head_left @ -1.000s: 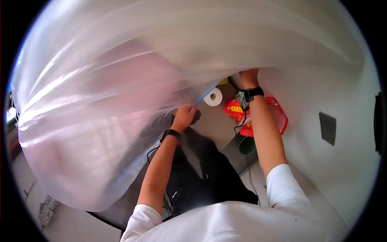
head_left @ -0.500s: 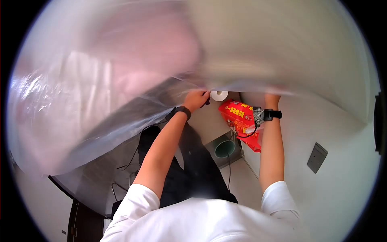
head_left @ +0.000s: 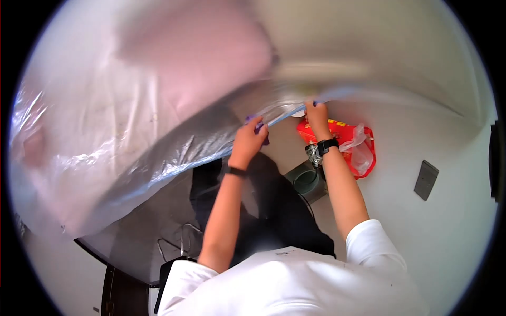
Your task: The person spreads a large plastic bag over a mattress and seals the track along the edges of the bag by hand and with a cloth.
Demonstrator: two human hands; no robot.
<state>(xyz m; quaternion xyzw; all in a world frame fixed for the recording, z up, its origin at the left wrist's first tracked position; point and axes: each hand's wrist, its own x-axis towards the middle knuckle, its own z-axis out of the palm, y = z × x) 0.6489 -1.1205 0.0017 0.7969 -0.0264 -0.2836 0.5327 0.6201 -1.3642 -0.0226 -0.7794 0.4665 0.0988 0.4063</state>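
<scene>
A large clear plastic sheet [head_left: 174, 158] hangs in front of me across the upper view, its bluish lower edge running slantwise between my hands. My left hand [head_left: 249, 141] is closed at this edge, with a crumpled purple thing [head_left: 262, 131] showing between its fingers; its kind is unclear. Farther right and higher, the fingers of my right hand [head_left: 317, 117] pinch the sheet's edge, with a speck of purple beside them. Behind the sheet shows a blurred pink surface [head_left: 211, 52]. Black bands circle both wrists.
Below my right hand lie a red printed bag [head_left: 371, 145] and a whitish plastic bag [head_left: 358, 152]. A green-lined bin [head_left: 305, 181] stands near my legs. A dark switch plate [head_left: 426, 180] is on the white wall at right. Metal chair-like legs [head_left: 182, 239] show lower left.
My right hand has come left and out from behind the sheet, now visibly pinching its edge. The left hand has moved slightly down, and the view has shifted.
</scene>
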